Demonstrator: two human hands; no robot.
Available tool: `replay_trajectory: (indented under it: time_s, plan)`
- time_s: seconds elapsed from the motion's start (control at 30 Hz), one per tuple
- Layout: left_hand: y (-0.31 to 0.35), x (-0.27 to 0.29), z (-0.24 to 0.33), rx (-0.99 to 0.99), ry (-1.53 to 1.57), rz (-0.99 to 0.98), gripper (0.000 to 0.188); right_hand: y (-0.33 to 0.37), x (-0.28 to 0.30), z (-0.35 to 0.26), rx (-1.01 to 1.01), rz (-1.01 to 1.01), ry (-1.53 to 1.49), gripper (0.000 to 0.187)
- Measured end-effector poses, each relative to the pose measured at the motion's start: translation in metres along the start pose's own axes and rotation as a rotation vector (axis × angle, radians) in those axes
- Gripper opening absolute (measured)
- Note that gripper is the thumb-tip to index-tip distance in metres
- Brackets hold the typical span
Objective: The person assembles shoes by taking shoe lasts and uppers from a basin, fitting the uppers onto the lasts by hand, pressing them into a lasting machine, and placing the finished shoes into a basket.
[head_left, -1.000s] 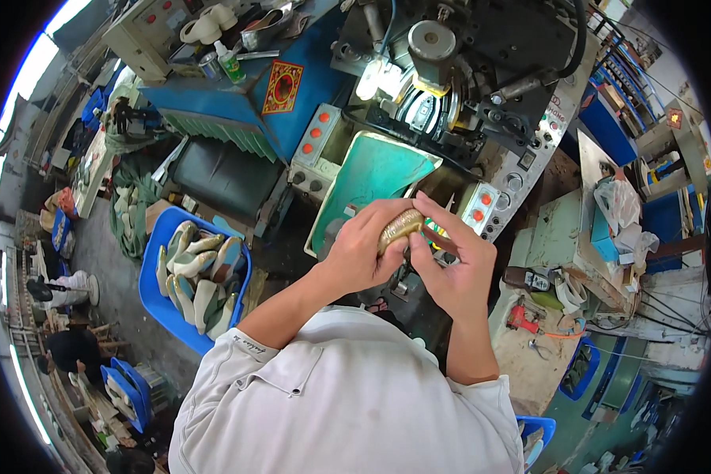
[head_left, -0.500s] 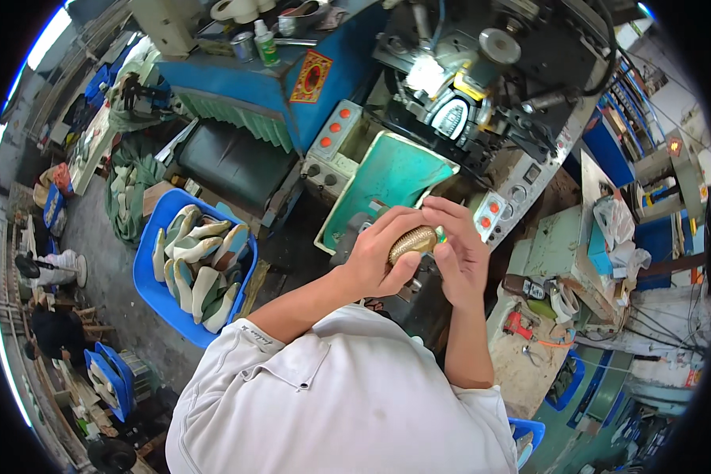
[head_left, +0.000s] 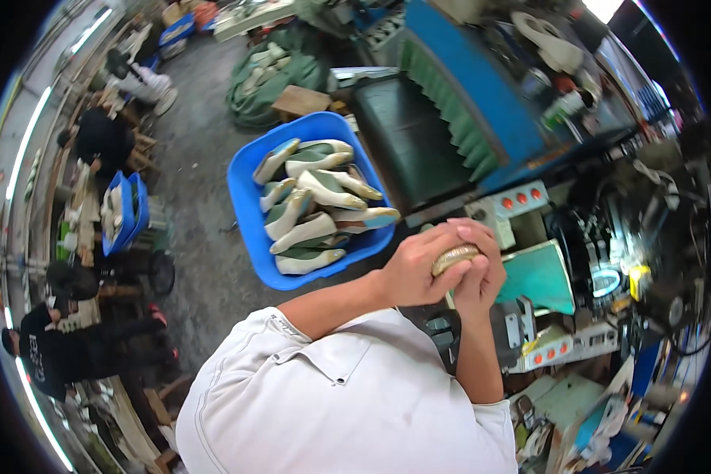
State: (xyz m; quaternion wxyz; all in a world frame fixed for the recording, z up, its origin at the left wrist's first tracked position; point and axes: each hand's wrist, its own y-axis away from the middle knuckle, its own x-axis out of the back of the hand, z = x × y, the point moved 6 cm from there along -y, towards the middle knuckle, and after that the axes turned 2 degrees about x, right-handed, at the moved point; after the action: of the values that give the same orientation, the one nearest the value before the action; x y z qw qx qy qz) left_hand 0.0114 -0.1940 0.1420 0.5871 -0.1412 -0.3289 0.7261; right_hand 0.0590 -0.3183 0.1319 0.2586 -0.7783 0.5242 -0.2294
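Just right of the blue basket heaped with pale shoes, the left hand and right hand clasp a gold-toned shoe, apparently mid-handling, how much remains unclear.

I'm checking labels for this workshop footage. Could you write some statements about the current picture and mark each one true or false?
1. The left hand and right hand are both around a golden piece. True.
2. Pale shoes lie in a blue basket. True.
3. That basket is to the right of the hands. False: it is to their left.
4. The wearer's shirt is black. False: the shirt is white.
5. A teal tray is to the right of the hands. True.
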Motion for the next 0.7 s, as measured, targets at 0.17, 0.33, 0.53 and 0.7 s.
replay_trajectory:
  time_s: [0.17,0.33,0.53,0.7]
  plan:
    - [-0.006,0.069,-0.098,0.115,-0.355,-0.115,0.034,0.002,-0.035,0.034,-0.244,-0.156,0.259,0.047]
    - [0.04,0.17,-0.291,0.438,-0.769,-0.437,0.038,0.066,-0.012,0.034,-0.45,-0.152,0.351,0.047]
    - [0.081,0.211,-0.417,0.558,-0.891,-0.646,0.028,0.182,0.078,-0.017,-0.602,0.262,0.562,0.028]
    - [0.066,0.159,-0.399,0.329,-1.02,-0.14,0.049,0.331,0.169,-0.087,-0.722,0.748,0.709,0.026]
